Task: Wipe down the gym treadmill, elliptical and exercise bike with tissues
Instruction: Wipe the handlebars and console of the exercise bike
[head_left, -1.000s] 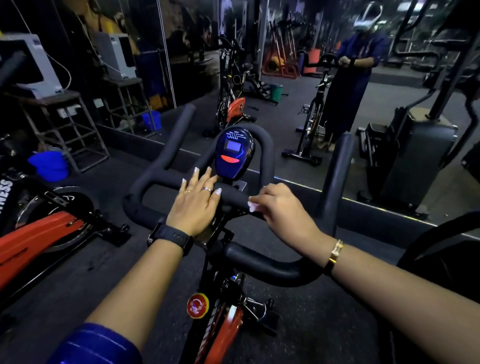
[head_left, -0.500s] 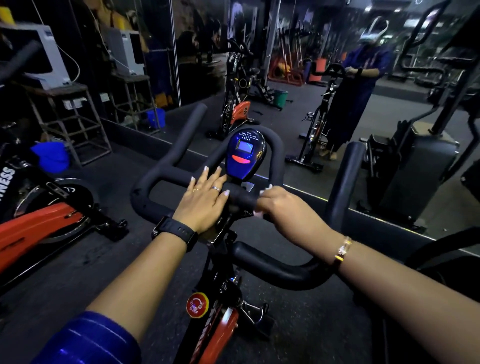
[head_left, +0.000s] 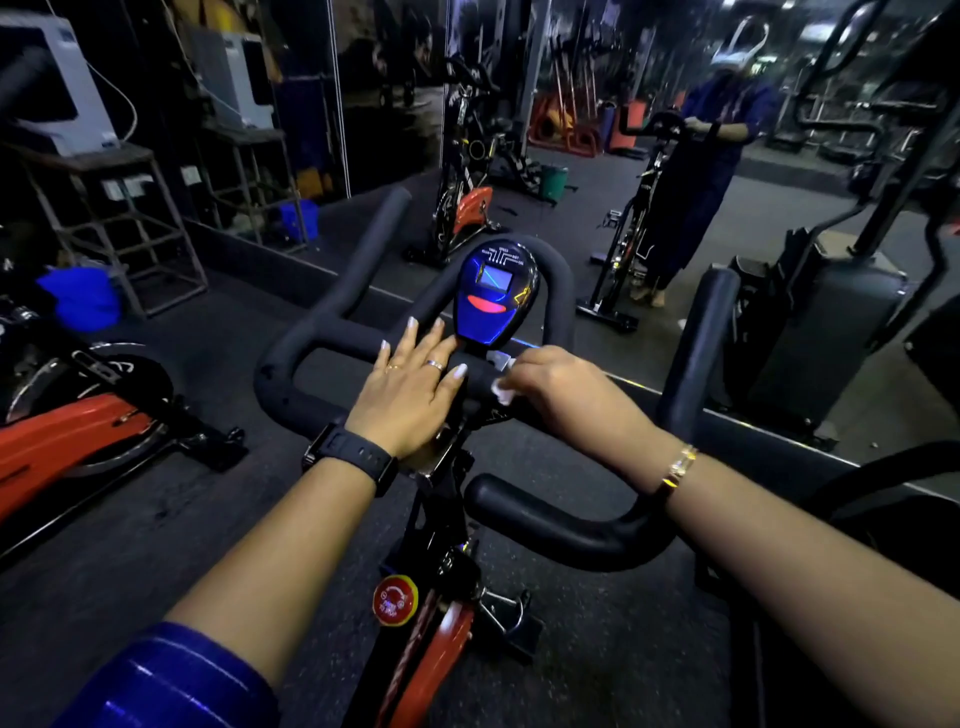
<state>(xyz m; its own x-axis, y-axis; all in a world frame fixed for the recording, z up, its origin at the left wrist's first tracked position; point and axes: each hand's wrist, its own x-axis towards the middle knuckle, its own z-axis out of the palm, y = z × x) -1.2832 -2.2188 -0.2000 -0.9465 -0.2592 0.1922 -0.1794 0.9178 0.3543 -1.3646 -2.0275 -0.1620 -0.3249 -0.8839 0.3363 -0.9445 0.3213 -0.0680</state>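
In the last second very little has shifted. My left hand (head_left: 408, 400) has stayed flat on the middle of the handlebar (head_left: 337, 338), fingers straight and spread, gripping nothing and simply steadying the exercise bike (head_left: 441, 660). My right hand (head_left: 566, 395) is curled round the tissue (head_left: 503, 396) and has crept a short way along the cross-piece towards the left hand. The white wad now sits just below and to the right of the blue display (head_left: 496, 291), close beside my left little finger but not touching it. The tissue is still pressed to the black foam, with one scrap poking out above my knuckles and another below them. Most of it is hidden under my fingers, so I can't tell how much of it is really meeting the bar. I take this as small rubbing strokes over the middle section rather than a move to a new part. By that reading the centre of the bar is nearly done. The display face, the two forward horns and the curved near grips look like what remains on this bike, before the other machines get their turn.
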